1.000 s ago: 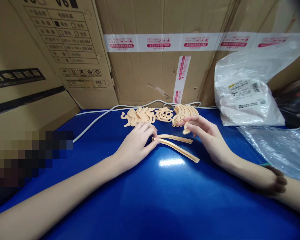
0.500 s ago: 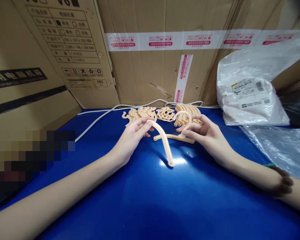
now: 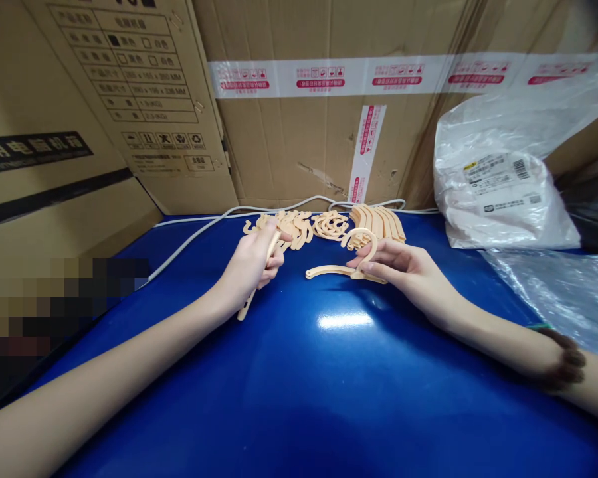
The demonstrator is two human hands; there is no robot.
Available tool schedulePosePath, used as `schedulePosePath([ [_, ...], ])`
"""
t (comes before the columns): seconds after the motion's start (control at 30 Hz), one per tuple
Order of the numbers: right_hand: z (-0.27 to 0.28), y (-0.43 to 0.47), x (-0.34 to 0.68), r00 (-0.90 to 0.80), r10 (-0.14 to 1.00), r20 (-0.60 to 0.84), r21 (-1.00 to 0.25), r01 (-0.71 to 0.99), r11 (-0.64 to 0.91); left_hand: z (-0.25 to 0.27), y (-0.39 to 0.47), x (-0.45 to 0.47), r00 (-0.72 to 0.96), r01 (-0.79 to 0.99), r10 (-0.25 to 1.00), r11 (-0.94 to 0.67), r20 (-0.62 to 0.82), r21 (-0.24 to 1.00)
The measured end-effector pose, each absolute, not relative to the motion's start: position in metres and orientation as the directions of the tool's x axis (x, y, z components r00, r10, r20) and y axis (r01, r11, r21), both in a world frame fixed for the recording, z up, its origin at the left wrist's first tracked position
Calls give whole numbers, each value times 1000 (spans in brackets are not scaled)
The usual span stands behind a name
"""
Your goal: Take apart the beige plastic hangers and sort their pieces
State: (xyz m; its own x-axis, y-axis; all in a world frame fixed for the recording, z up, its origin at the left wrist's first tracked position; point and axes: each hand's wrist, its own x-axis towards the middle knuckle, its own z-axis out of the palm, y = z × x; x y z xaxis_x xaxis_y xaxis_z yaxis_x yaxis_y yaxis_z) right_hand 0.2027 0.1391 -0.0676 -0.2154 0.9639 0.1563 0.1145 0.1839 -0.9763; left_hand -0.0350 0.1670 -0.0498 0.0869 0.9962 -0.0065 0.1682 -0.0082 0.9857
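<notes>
My left hand (image 3: 252, 262) is closed around a slim beige hanger arm (image 3: 246, 309), whose lower end sticks out below the palm. Between the thumb and fingers of my right hand (image 3: 408, 262) is a beige hanger hook (image 3: 375, 247), held upright with its curve at the top. The hook's base meets a curved hanger arm (image 3: 326, 269) lying low over the blue table; whether they are joined I cannot tell. Behind my hands lie a pile of small hooked pieces (image 3: 301, 229), a heap of curved hooks (image 3: 330, 227) and a stack of hanger arms (image 3: 386, 222).
Cardboard boxes (image 3: 289, 146) wall in the back and left. A white cable (image 3: 189, 242) runs along the rear of the blue table (image 3: 299, 398). At the right stand a white plastic bag (image 3: 503, 192) and a clear plastic sheet (image 3: 563, 285).
My left hand has turned the hanger arm, whose free end swung from the right to the lower left. My right hand keeps the hook in nearly the same place.
</notes>
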Motion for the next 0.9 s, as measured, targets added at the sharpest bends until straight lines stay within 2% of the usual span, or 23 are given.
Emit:
schedulePosePath([
  [0.1, -66, 139, 202, -240, 960, 141, -977, 125, 174, -52, 166, -38, 128, 402, 979, -198, 159, 894],
  [0.17, -66, 139, 202, -252, 959, 134, -975, 142, 173, -55, 162, -38, 229, 588, 920, -391, 318, 709],
  [0.23, -66, 139, 202, -256, 958, 128, -972, 158, 172, -58, 159, -38, 337, 717, 867, -489, 368, 497],
  [0.33, -66, 140, 201, -270, 955, 124, -972, 161, 172, -61, 157, -37, 405, 778, 841, -523, 359, 348],
  [0.43, -66, 140, 201, -290, 949, 126, -975, 141, 172, -63, 159, -37, 487, 731, 746, -633, 455, 255],
  [0.5, -66, 140, 201, -296, 947, 125, -976, 133, 170, -65, 161, -38, 537, 694, 706, -681, 461, 234],
  [0.73, -68, 141, 201, -307, 945, 113, -980, 124, 158, -69, 161, -37, 584, 658, 748, -663, 314, 355],
  [0.9, -66, 140, 202, -256, 961, 105, -978, 149, 147, -65, 159, -35, 634, 641, 719, -695, 286, 326],
])
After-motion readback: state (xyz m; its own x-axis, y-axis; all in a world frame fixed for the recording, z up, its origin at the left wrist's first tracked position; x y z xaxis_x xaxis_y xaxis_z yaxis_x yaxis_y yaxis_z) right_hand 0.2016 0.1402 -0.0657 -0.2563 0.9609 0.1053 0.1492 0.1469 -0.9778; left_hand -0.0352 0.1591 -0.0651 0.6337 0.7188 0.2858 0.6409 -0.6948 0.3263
